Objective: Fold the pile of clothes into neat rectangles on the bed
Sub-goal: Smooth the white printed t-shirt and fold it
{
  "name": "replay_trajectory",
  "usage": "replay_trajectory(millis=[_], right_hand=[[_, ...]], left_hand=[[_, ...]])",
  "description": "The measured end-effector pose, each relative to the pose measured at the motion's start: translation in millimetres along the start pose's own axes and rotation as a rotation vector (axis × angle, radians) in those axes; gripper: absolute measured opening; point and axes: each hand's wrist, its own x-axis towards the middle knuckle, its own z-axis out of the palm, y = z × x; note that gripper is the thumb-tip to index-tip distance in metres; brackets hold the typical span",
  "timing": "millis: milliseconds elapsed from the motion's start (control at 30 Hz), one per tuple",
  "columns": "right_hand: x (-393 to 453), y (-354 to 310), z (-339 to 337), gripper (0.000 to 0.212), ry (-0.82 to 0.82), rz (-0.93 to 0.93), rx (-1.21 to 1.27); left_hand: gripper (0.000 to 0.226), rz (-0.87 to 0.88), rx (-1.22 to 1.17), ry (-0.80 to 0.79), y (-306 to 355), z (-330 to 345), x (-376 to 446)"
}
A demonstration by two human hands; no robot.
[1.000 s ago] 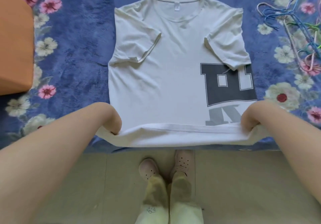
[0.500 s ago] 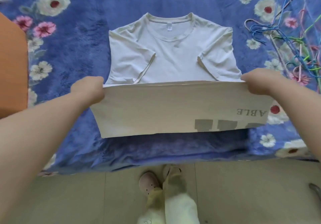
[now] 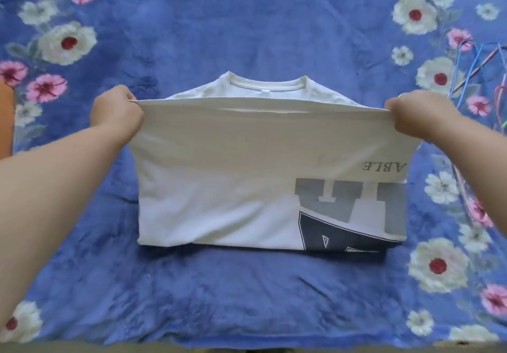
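On a bed covered by a blue floral blanket (image 3: 247,23), a white T-shirt (image 3: 219,188) lies folded in half, its hem drawn up just below the collar (image 3: 270,84). The left hand (image 3: 116,118) and right hand (image 3: 422,118) each pinch a hem corner in a clenched grip. Coloured hangers (image 3: 482,73) lie at the right edge.

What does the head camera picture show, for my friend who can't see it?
Two hands, left hand and right hand, each grip a corner of a white T-shirt's bottom hem and hold it folded up near the collar. It lies on a blue flowered blanket, with coloured hangers at the right edge.
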Motion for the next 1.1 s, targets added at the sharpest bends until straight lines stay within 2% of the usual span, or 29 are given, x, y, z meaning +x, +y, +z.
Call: replay_trajectory(millis=[200,433,567,833,1000,1100], right_hand=[[58,8,1,0.02,0.076,0.003,0.056],[126,-3,20,0.015,0.157,0.076,0.069],[152,-18,44,0.019,0.156,0.133,0.102],[170,-39,69,0.031,0.149,0.346,0.264],[156,-43,80,0.037,0.324,0.445,0.441],[130,-45,95,0.05,0.386,0.432,0.578]], left_hand=[[0.028,-0.036,-0.06,0.032,20,13,42],[0.049,-0.029,-0.005,-0.04,35,50,97],[0.051,-0.034,-0.009,-0.049,26,79,115],[0.034,0.073,-0.068,0.007,13,104,134],[0.043,0.011,-0.246,0.093,12,104,125],[0.051,0.02,-0.221,0.128,3,105,98]])
